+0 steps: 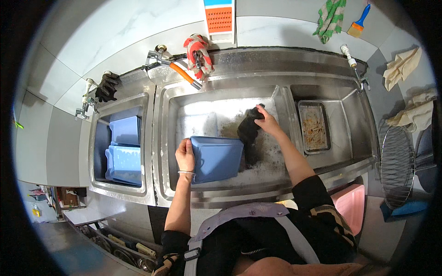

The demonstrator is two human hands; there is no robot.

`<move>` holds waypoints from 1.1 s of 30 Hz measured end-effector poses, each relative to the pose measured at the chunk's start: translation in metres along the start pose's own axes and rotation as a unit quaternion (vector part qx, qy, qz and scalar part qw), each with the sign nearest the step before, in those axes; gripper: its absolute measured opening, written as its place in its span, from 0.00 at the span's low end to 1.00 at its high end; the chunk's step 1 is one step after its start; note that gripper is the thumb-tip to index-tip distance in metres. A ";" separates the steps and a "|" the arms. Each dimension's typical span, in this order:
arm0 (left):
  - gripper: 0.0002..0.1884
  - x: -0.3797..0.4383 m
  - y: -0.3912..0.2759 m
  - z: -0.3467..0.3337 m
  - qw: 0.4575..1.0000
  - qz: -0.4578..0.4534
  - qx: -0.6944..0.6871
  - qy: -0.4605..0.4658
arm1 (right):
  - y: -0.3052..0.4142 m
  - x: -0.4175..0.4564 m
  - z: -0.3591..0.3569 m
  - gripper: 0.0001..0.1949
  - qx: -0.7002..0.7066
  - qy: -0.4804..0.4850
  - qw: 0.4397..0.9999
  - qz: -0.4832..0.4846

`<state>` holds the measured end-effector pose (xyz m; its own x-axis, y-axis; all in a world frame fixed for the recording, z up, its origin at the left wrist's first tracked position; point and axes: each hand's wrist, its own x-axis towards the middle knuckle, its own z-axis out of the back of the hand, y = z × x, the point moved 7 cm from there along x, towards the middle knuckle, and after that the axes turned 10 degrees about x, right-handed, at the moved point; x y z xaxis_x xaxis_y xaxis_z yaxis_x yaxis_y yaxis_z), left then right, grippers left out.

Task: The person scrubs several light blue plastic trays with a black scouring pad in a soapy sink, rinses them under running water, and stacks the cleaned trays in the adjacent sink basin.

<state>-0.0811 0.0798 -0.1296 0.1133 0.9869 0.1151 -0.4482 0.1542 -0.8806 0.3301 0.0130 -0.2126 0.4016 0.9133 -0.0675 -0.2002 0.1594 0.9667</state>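
My left hand [185, 157] grips the left rim of a blue plastic tray [217, 159], which is tilted with its flat face towards me over the middle basin of a stainless steel sink [172, 100]. To the right of the tray, my right hand [268, 120] has its fingers around the upper end of a limp dark cloth or glove [249, 127]. The lower part of that dark thing merges with shadow, so its outline is unclear. Suds and water lie on the basin floor about it.
More blue trays [125, 129] sit in the left basin. A stained metal baking tray [314, 127] lies in the right basin. A tap with an orange spout [181, 73] reaches over the middle basin. Dark gloves [107, 86] hang at the left tap, a red striped cloth [199, 55] behind.
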 end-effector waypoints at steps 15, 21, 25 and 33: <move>0.15 -0.006 -0.047 0.015 0.997 -0.020 0.066 0.035 | -0.035 -0.041 -0.026 0.21 -0.391 0.048 0.897 -0.199; 0.15 -0.008 -0.047 0.010 0.996 -0.011 0.072 0.049 | -0.061 -0.052 -0.093 0.15 -0.359 0.111 0.927 0.004; 0.15 -0.010 -0.041 0.015 0.999 -0.028 0.020 0.038 | -0.086 -0.052 -0.072 0.13 -0.263 0.026 0.961 0.085; 0.16 0.003 -0.045 -0.039 0.984 -0.030 -0.076 0.156 | -0.007 -0.025 -0.038 0.23 -0.259 0.121 0.957 -0.045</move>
<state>-0.0259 0.0743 -0.1074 0.4128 0.9098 0.0441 -0.2971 0.1802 -0.9377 0.2878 0.0030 -0.2272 0.2321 0.9370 -0.2609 -0.6157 0.3492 0.7063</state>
